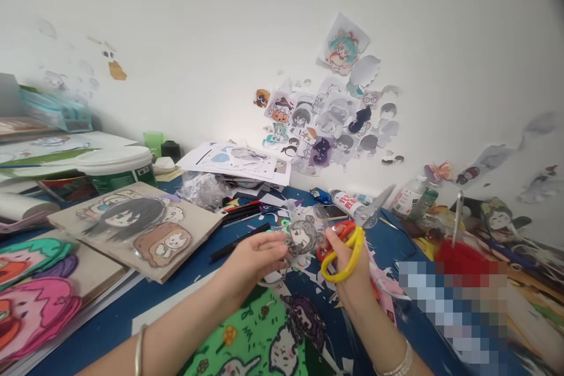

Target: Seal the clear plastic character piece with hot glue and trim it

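Note:
My left hand [253, 263] pinches a small paper cutout of a cartoon figure [303, 237] above the blue table [110, 323]. My right hand [350, 270] grips a pair of scissors with yellow and red handles [346, 249]. Their blades [379, 204] point up and to the right, away from the cutout. Both hands are close together, the fingertips nearly touching at the cutout. Below my forearms lies a green sheet with cartoon drawings [259, 341].
Cardboard with cartoon characters [136, 226] lies at left, beside coloured cutouts [30, 294] and a green tub with a white lid [115, 167]. Pens [242, 211], paper scraps, bottles [350, 202] and a paper stack [238, 161] crowd the back. Stickers [326, 123] cover the wall.

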### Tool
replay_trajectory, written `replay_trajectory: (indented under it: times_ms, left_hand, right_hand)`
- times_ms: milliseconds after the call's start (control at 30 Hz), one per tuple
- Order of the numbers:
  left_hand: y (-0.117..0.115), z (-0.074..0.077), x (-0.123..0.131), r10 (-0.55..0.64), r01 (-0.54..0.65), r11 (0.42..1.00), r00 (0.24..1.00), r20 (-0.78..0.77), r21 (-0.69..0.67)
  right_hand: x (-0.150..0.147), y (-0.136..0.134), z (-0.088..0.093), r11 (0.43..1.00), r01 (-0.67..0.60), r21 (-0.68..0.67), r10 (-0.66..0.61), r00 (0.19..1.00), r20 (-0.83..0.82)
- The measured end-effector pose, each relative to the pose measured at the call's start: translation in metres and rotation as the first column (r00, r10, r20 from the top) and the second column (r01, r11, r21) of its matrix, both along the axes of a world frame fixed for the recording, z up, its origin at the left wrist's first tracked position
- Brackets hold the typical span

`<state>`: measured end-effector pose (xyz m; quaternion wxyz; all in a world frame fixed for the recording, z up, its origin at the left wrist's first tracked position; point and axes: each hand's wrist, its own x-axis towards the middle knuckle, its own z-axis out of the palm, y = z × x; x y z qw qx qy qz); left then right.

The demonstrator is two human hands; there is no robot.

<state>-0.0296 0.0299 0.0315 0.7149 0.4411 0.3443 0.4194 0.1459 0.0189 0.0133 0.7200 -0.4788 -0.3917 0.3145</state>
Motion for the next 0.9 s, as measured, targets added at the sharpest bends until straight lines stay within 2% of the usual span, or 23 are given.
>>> replay_trajectory:
  times_ms: [67, 133, 267, 433, 500, 667, 800, 900]
  left_hand:
    - [-0.006, -0.003, 0.005, -0.023, 0.023, 1.000, 0.999, 0.031, 0.004]
    - [-0.009, -0.003, 0.007, -0.023, 0.021, 0.999, 0.999, 0.036, 0.045]
    - [-0.005, 0.004, 0.003, 0.093, -0.100, 0.988, 0.994, 0.060, 0.120]
    - [0.001, 0.018, -0.008, 0.122, -0.127, 0.976, 0.992, 0.040, 0.174]
    - [0.002, 0.022, -0.013, 0.174, -0.186, 0.966, 0.982, 0.080, 0.183]
    - [0.007, 0.031, -0.024, 0.306, -0.342, 0.915, 0.934, 0.185, 0.211]
    - [0.007, 0.035, -0.026, 0.377, -0.420, 0.881, 0.901, 0.213, 0.217]
    - [0.003, 0.033, -0.023, 0.395, -0.435, 0.876, 0.894, 0.212, 0.206]
  right_hand:
    - [-0.001, 0.001, -0.001, 1.000, -0.022, 0.011, 0.023, 0.994, -0.103]
    - [-0.003, 0.002, -0.003, 0.996, -0.088, 0.001, 0.087, 0.991, -0.104]
    - [-0.012, 0.003, -0.008, 0.975, -0.221, 0.001, 0.221, 0.975, -0.005]
    - [-0.014, 0.001, -0.014, 0.937, -0.346, -0.049, 0.349, 0.920, 0.176]
    - [-0.009, 0.002, -0.015, 0.919, -0.383, -0.092, 0.394, 0.884, 0.253]
    - [-0.007, 0.003, -0.020, 0.894, -0.419, -0.158, 0.448, 0.831, 0.331]
    - [-0.016, -0.002, -0.025, 0.873, -0.433, -0.224, 0.488, 0.789, 0.374]
    - [-0.022, -0.003, -0.025, 0.868, -0.421, -0.263, 0.495, 0.769, 0.404]
